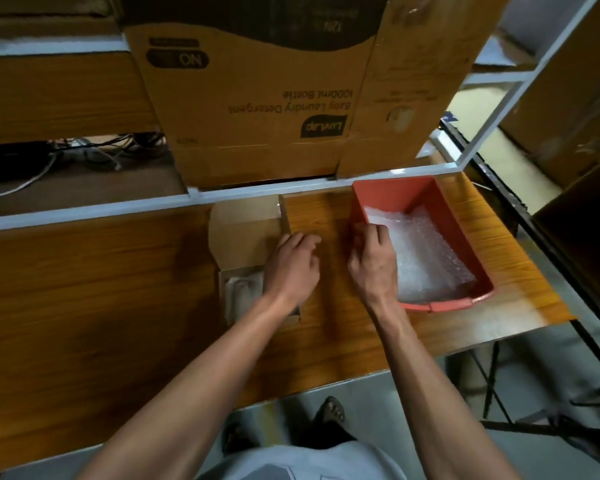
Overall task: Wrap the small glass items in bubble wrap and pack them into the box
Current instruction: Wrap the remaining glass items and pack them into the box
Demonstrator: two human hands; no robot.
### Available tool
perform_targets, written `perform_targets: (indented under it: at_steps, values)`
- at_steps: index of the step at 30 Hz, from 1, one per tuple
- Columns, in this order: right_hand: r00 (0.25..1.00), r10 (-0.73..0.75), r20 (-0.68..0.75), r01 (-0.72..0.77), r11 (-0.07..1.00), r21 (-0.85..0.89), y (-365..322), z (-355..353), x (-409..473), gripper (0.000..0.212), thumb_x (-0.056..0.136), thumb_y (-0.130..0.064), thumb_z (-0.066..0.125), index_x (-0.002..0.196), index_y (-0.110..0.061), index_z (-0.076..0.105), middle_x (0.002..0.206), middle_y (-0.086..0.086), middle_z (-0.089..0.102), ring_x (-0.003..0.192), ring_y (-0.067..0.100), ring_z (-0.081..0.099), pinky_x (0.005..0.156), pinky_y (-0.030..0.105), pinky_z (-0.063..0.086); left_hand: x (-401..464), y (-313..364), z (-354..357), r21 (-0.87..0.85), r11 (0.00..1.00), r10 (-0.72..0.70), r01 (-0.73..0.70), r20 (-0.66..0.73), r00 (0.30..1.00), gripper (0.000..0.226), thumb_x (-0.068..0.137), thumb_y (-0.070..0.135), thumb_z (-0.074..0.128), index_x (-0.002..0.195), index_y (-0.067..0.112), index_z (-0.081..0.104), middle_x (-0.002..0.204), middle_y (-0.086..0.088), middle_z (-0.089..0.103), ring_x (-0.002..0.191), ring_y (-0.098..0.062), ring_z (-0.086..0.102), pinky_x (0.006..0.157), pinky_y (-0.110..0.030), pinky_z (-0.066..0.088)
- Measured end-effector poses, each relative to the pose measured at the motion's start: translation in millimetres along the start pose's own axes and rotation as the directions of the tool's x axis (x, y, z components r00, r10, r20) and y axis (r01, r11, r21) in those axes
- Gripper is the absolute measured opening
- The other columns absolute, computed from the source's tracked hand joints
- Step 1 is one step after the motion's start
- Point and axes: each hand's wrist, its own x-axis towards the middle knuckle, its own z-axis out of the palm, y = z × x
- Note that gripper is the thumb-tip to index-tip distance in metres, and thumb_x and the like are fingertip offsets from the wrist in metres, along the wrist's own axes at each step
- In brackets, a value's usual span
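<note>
Reaching at the red tray's [392,188] bubble wrap [426,251], right hand [373,261] — grip unclear — left hand [291,268] loose.

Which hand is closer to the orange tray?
Right. The right hand is at the orange tray's near-left edge by the bubble wrap; the left hand sits farther left over the small cardboard box.

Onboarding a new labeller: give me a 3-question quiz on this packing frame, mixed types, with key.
1. True or false: the bubble wrap lies inside the red tray.
2. Which hand is at the red tray's near-left rim? A) left hand B) right hand
3. Fill in: the small cardboard box sits to the ___ of the red tray on the wooden table.

Key: 1 true; 2 B; 3 left.
</note>
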Motion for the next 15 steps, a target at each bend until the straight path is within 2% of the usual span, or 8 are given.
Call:
perform_targets:
  at_steps: [2, 5, 9, 10, 12, 14, 15]
  values:
    - [0.992, 0.125, -0.007, -0.125, 0.992, -0.028, 33.2, -20.9, 12.1, 0.032, 0.089, 0.002, 0.058, 0.119, -0.005, 0.064, 0.117, 0.020, 0.060, 0.092, 0.040, 0.062, 0.073, 0.047, 0.053, 17.8, 36.6, 14.9, -0.083, 0.995, 0.058, -0.058, -0.006, 0.998, 0.039, 0.099, 0.015, 0.055, 0.136, 0.021, 0.064, 0.128, 0.002, 0.065, 0.121, -0.020, 0.056, 0.106, -0.040, 0.049]
    - [0.936, 0.324, 0.140, -0.305, 0.942, -0.139, 88.7, -48.3, 21.8, 0.035, 0.094, -0.004, 0.062, 0.128, -0.008, 0.059, 0.130, 0.020, 0.056, 0.105, 0.041, 0.062, 0.082, 0.047, 0.053, 40.0, 84.3, 38.4, -0.147, 0.983, 0.119, -0.114, 0.025, 0.993, 0.038, 0.099, 0.014, 0.056, 0.136, 0.019, 0.064, 0.129, -0.001, 0.063, 0.117, -0.020, 0.061, 0.101, -0.036, 0.053]
    - [0.883, 0.425, 0.199, -0.329, 0.863, -0.384, 142.4, -73.1, 24.9, 0.054, 0.091, -0.020, 0.075, 0.139, -0.010, 0.051, 0.131, 0.018, 0.055, 0.110, 0.040, 0.063, 0.083, 0.044, 0.053, 69.3, 125.1, 74.6, -0.110, 0.986, 0.140, -0.121, 0.179, 0.974, 0.043, 0.099, 0.013, 0.058, 0.142, 0.013, 0.060, 0.135, -0.009, 0.062, 0.119, -0.027, 0.063, 0.101, -0.041, 0.054]
    - [0.883, 0.428, 0.195, -0.323, 0.853, -0.409, 151.0, -74.7, 26.6, 0.053, 0.091, -0.022, 0.075, 0.136, -0.008, 0.051, 0.128, 0.018, 0.058, 0.110, 0.041, 0.064, 0.081, 0.043, 0.053, 76.4, 131.0, 85.3, -0.095, 0.991, 0.113, -0.093, 0.231, 0.966, 0.044, 0.099, 0.015, 0.058, 0.143, 0.013, 0.058, 0.136, -0.010, 0.061, 0.120, -0.028, 0.063, 0.102, -0.042, 0.054]
    - [0.896, 0.407, 0.178, -0.292, 0.842, -0.454, 164.0, -72.6, 30.6, 0.038, 0.094, -0.019, 0.068, 0.127, -0.007, 0.055, 0.119, 0.018, 0.064, 0.104, 0.040, 0.067, 0.077, 0.041, 0.050, 89.8, 139.7, 104.1, -0.076, 0.997, 0.029, -0.004, 0.332, 0.943, 0.047, 0.099, 0.021, 0.059, 0.146, 0.015, 0.055, 0.138, -0.011, 0.060, 0.122, -0.030, 0.063, 0.104, -0.042, 0.053]
    - [0.909, 0.386, 0.159, -0.271, 0.835, -0.479, 174.6, -67.6, 35.0, 0.019, 0.099, -0.013, 0.059, 0.116, -0.007, 0.063, 0.108, 0.016, 0.070, 0.096, 0.037, 0.071, 0.072, 0.039, 0.050, 100.1, 146.3, 120.2, -0.057, 0.994, -0.059, 0.089, 0.400, 0.915, 0.051, 0.100, 0.026, 0.062, 0.149, 0.016, 0.052, 0.143, -0.011, 0.059, 0.128, -0.030, 0.060, 0.108, -0.039, 0.051]
    - [0.916, 0.373, 0.150, -0.268, 0.846, -0.461, 178.4, -65.7, 37.2, 0.017, 0.098, -0.010, 0.057, 0.109, -0.007, 0.069, 0.101, 0.016, 0.072, 0.091, 0.037, 0.072, 0.069, 0.039, 0.052, 104.5, 149.8, 126.1, -0.052, 0.991, -0.095, 0.127, 0.415, 0.905, 0.052, 0.100, 0.027, 0.063, 0.150, 0.016, 0.051, 0.145, -0.011, 0.059, 0.131, -0.030, 0.059, 0.109, -0.037, 0.050]
